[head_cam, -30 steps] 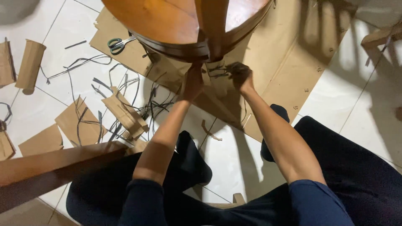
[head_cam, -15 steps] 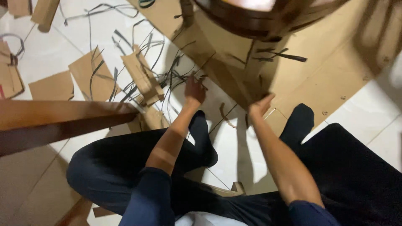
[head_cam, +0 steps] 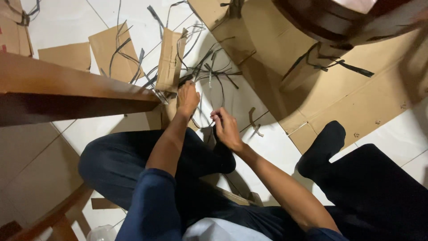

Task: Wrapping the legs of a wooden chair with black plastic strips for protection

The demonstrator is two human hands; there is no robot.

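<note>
Sorting strap offcuts | left hand laid half-open on black straps | right hand pinched on one strap | floor litter largely ungathered.

Dim warm indoor light, hard shadows, motion blur top right

You're looking down at a white tiled floor with thin grout lines. A large flat cardboard sheet covers it far right, under a dark round wooden furniture piece. A brown wooden board juts in from the left. Light falls from above, casting soft shadows.
</note>
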